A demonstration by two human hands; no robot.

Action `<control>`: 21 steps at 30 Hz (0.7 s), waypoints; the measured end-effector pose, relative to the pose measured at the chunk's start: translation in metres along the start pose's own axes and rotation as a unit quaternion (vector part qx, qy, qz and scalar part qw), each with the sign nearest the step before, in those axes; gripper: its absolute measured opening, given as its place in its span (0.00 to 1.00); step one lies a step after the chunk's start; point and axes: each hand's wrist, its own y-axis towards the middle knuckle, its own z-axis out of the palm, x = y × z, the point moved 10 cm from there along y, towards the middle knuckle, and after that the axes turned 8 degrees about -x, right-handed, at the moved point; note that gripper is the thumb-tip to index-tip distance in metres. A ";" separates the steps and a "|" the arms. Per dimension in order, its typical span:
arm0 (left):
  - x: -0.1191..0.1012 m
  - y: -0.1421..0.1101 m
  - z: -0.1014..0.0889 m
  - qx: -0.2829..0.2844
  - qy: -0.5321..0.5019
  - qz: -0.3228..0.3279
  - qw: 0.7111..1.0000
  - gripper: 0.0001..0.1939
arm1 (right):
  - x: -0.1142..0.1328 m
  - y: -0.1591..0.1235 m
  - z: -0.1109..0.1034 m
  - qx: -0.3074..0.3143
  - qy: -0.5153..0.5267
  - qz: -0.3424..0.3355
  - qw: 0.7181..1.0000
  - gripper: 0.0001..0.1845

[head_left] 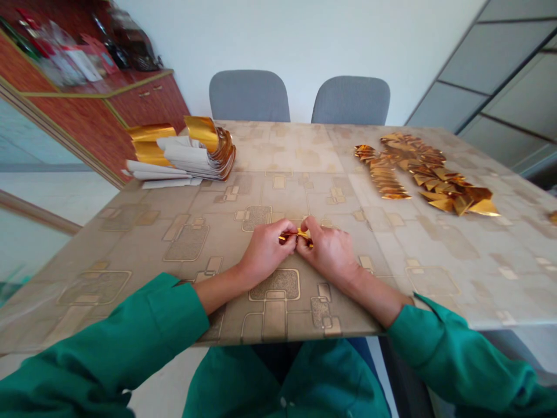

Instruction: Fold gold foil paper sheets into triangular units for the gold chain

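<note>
A small piece of gold foil paper [303,234] is pinched between my two hands, just above the near middle of the table. My left hand [270,248] has its fingers closed on one end of it. On the other end, my right hand [325,251] is closed too, thumb and fingers bent. The hands nearly touch, and the fingers cover most of the piece, so its full shape is hidden.
A patterned cloth covers the table [209,232]. Curled stacks of gold-and-white paper [191,154] lie at the back left. Folded gold paper pieces [430,168] are heaped at the back right. Two grey chairs [249,96] stand behind; a wooden cabinet [143,101] is at left.
</note>
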 end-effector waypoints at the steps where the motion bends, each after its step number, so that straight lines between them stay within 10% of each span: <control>1: 0.001 0.001 -0.001 -0.003 -0.002 -0.001 1.000 0.06 | 0.000 0.000 -0.001 -0.001 -0.002 -0.002 1.000 0.10; 21: 0.015 0.003 -0.003 -0.038 -0.062 -0.017 0.997 0.04 | -0.002 0.006 0.000 -0.002 0.101 -0.009 0.995 0.09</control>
